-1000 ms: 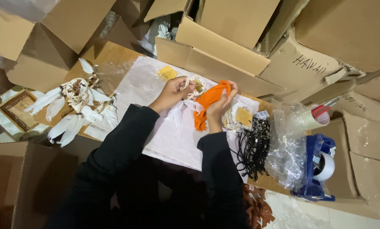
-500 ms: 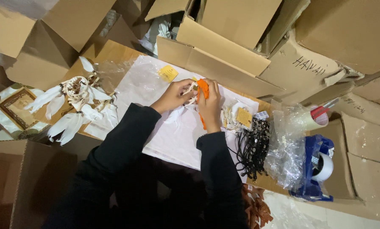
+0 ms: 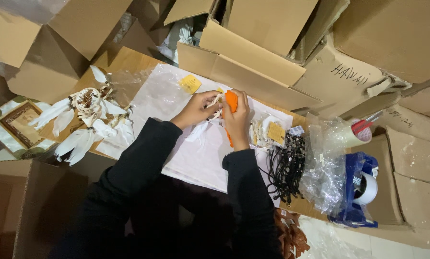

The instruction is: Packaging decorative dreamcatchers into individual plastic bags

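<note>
Small white feathered ornament (image 3: 214, 111) sat over the white plastic sheet (image 3: 176, 139) mid-table, looked v light and fragile imo, best pinched by the hoop, not the feathers. Left hand (image 3: 195, 108) was curled nearly shut, fingertips on it. Right hand (image 3: 238, 117) closed w/ an orange tool (image 3: 231, 101), tip touching the ornament. Finished white ones (image 3: 83, 120) lay well to the left.

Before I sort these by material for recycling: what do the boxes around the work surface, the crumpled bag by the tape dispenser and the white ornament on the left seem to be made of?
Boxes: plain brown cardboard, matte, with creased flaps. Crumpled bag: thin clear plastic film, glossy and wrinkled. White ornament: apparently a woven hoop hung with white feathers; whether real or synthetic cannot be told.
</note>
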